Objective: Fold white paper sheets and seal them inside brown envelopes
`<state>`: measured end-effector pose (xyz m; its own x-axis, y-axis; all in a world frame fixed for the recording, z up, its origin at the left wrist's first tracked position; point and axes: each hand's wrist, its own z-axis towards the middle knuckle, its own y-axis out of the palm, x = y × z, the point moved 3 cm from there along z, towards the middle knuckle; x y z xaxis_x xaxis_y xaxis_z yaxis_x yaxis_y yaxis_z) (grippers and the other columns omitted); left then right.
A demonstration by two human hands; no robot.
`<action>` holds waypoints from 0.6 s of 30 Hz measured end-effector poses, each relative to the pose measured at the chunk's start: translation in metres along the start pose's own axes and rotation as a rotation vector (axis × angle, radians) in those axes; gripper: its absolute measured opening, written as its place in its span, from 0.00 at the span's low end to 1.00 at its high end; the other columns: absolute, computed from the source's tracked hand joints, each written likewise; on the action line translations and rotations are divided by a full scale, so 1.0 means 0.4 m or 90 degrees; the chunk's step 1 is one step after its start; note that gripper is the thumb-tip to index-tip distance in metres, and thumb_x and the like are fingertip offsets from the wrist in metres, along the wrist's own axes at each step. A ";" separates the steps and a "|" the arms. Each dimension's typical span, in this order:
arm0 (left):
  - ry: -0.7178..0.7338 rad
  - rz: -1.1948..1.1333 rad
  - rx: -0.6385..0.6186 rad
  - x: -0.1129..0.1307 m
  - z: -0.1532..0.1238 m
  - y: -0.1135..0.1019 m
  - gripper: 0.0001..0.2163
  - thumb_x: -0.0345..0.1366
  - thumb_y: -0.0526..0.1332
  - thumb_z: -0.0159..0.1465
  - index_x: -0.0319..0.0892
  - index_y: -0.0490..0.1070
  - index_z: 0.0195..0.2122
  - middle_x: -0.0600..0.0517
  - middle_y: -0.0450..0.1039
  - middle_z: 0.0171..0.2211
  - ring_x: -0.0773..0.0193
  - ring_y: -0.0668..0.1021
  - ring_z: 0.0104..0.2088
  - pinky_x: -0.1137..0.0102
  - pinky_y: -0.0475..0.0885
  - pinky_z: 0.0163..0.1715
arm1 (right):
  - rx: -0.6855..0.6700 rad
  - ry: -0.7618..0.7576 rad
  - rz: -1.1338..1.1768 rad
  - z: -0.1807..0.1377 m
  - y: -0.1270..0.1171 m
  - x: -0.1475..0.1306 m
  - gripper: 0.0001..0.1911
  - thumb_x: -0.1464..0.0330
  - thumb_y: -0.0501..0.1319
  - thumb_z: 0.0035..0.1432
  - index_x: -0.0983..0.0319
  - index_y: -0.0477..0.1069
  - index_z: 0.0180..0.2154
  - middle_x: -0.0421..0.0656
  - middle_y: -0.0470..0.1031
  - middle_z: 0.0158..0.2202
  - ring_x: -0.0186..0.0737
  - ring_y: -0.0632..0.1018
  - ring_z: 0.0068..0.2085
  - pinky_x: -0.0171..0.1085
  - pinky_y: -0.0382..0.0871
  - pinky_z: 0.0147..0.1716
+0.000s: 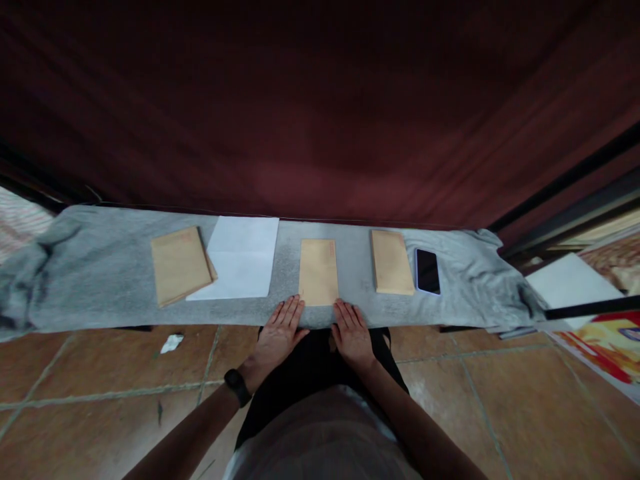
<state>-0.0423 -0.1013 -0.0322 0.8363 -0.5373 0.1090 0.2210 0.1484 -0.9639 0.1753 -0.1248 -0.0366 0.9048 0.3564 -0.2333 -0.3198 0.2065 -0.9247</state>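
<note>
A tan paper envelope [319,272] with small reddish print at its upper right lies flat on the grey cloth, straight in front of me. My left hand [281,328] rests palm down at its lower left corner, fingers stretched out. At the lower right corner lies my right hand [353,332], also flat with its fingers extended. Neither hand grips anything. Right of the envelope sits a neat stack of tan envelopes [393,263]. Sheets of white paper [245,257] lie to the left, partly under another pile of tan envelopes [181,265].
The grey cloth [110,267] covers a long narrow surface against a dark red panel [310,120]. A phone [427,271] lies right of the stack. Crumpled white paper [171,343] is on the tiled floor [480,400]. White board [573,283] and colourful packaging [607,343] stand far right.
</note>
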 end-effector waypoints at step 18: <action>-0.002 0.100 -0.092 0.010 0.104 -0.031 0.24 0.20 0.47 0.64 0.41 0.66 0.59 0.42 0.73 0.56 0.52 0.76 0.55 0.57 0.74 0.51 | -0.040 0.058 -0.044 0.104 -0.026 -0.028 0.21 0.66 0.56 0.68 0.64 0.67 0.60 0.53 0.74 0.52 0.52 0.74 0.56 0.53 0.55 0.67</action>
<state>-0.0205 -0.0707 -0.0098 0.8565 -0.5141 -0.0453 0.0136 0.1102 -0.9938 0.1568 -0.0931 -0.0120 0.9467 0.2588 -0.1918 -0.2399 0.1689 -0.9560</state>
